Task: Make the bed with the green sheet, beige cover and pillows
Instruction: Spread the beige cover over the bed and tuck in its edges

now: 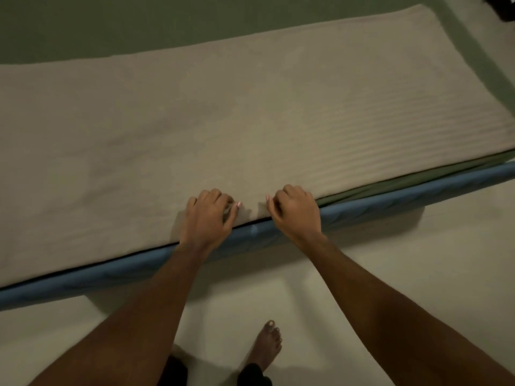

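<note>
Both hands at near bed edge; left hand [207, 215] & right hand [296, 211] each pinching beige cover [223, 121]; green sheet [390, 183] showing beneath.

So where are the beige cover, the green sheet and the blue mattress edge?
beige cover [223, 112], head view, its flat middle.
green sheet [111, 23], head view, bare stretch beyond the cover.
blue mattress edge [418, 196], head view, its side band.
</note>
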